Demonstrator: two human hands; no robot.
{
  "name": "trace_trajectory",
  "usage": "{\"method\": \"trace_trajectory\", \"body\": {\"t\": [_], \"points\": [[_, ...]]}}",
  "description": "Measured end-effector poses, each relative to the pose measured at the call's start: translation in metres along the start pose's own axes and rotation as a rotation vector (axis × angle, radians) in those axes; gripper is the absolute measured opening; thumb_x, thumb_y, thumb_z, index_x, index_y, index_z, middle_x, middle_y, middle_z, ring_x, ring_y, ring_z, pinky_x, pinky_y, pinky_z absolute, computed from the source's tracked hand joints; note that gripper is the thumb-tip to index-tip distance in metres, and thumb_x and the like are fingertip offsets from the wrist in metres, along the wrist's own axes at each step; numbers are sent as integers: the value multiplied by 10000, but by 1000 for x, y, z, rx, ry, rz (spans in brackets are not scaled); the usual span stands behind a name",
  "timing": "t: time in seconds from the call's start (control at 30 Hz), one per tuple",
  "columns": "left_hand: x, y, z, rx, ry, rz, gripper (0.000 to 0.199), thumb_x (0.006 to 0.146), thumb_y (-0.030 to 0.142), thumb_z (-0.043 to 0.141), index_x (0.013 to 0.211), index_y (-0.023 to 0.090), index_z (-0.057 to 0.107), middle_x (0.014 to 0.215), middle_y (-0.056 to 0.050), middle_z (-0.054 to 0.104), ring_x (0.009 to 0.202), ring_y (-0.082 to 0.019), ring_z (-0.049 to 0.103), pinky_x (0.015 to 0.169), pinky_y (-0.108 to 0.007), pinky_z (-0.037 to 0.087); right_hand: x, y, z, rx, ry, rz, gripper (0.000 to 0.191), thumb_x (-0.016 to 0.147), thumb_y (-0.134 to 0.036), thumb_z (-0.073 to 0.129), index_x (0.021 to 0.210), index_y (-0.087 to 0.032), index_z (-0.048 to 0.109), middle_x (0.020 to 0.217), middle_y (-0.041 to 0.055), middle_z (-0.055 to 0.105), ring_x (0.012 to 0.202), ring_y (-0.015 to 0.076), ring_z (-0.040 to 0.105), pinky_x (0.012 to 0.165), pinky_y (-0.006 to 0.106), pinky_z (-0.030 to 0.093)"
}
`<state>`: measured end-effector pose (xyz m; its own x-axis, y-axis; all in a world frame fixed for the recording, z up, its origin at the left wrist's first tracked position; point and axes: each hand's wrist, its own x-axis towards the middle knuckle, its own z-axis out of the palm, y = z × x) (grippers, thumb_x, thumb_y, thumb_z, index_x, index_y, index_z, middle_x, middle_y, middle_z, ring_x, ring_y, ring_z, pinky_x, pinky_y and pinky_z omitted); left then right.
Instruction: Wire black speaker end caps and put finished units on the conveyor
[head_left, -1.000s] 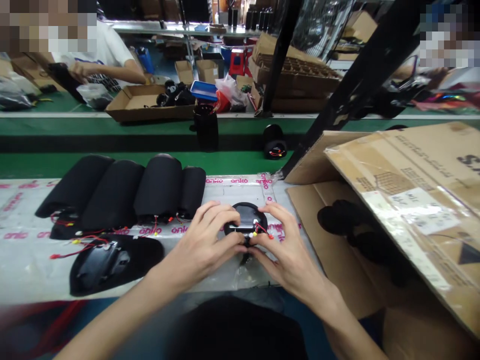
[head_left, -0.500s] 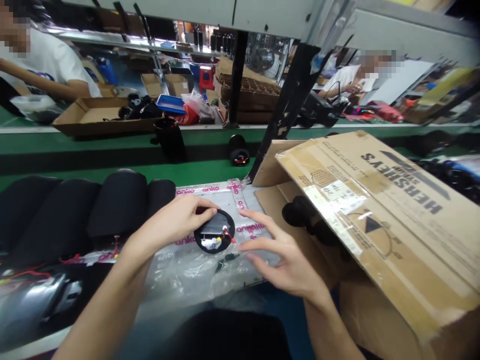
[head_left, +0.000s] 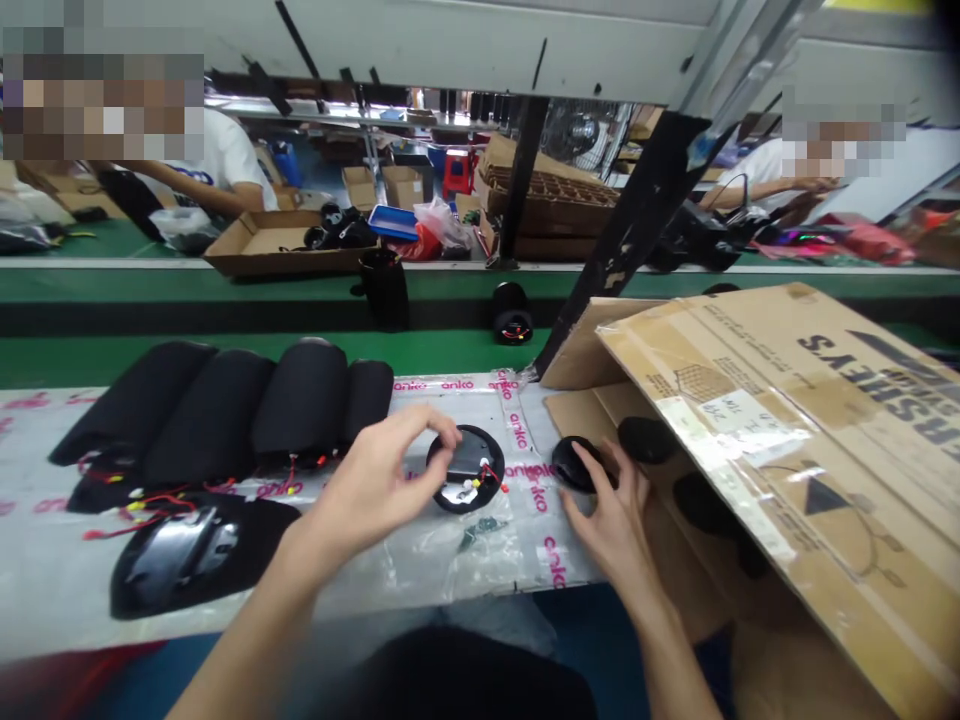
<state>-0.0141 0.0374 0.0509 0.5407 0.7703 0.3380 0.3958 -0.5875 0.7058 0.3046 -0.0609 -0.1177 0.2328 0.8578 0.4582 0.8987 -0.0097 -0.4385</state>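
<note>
A black cylinder [head_left: 471, 452] stands upright on the plastic-covered bench, its open end up, showing red and white wires and connectors. My left hand [head_left: 401, 470] is at its left rim, thumb and forefinger curved with a gap between them; whether they touch the rim is hard to tell. At the box's mouth, my right hand [head_left: 611, 500] has its thumb and fingers around a round black cap-like part [head_left: 571, 462]. More round black parts [head_left: 646, 440] lie inside the tilted cardboard box [head_left: 735, 400].
Several black fabric-covered cylinders [head_left: 300, 400] lie in a row at left, wires trailing. Nearer lies another with a shiny opening [head_left: 184, 560]. A dark post [head_left: 622, 230] rises behind the box. Two cylinders stand on the green surface [head_left: 450, 345] beyond. Co-workers sit across.
My right hand has moved right, from beside the cylinder to the round black part at the box. My left hand's grip on the cylinder has loosened. The view has swung left.
</note>
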Motion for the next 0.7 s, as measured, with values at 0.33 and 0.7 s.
{"method": "trace_trajectory", "body": {"t": [0.33, 0.7], "points": [[-7, 5, 39, 54, 165, 304, 153, 969, 184, 778, 941, 218, 632, 1014, -23, 806, 1057, -218, 746, 995, -400, 530, 37, -40, -14, 308, -270, 258, 658, 1105, -642, 298, 978, -182, 750, 878, 112, 797, 843, 286, 745, 761, 354, 569], [-1, 4, 60, 11, 300, 223, 117, 981, 161, 773, 1028, 207, 677, 935, 3, 785, 853, -163, 720, 911, -361, 522, 52, -46, 9, 181, -291, 54, 758, 913, -521, 700, 1591, -231, 520, 1646, 203, 479, 1491, 438, 483, 1211, 632, 427]]}}
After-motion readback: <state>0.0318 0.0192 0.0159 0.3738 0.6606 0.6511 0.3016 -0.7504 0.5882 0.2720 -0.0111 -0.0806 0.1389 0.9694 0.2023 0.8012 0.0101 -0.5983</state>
